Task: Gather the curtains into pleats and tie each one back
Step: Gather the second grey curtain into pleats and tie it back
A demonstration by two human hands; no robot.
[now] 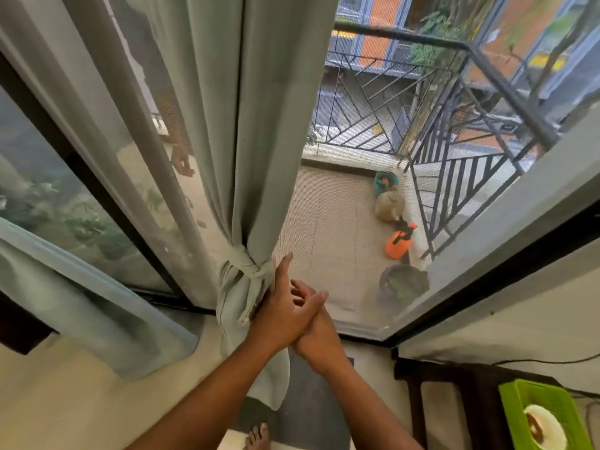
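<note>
A pale green curtain (259,125) hangs in the middle of the window, gathered into pleats. A knotted tie of the same cloth (248,266) cinches it at waist height, and its tail hangs to the floor. My left hand (281,306) lies with straight fingers against the right side of the gathered cloth, just below the knot. My right hand (316,329) sits under and behind the left hand with loosely bent fingers, and I see nothing held in it. A second pale curtain (81,293) hangs loose at the left.
A mesh screen (341,222) covers the open window onto a balcony with an orange sprayer (398,243), plant pots and a black railing (454,177). A green basket (545,417) sits on dark furniture at the lower right. My bare foot (258,436) is on the floor.
</note>
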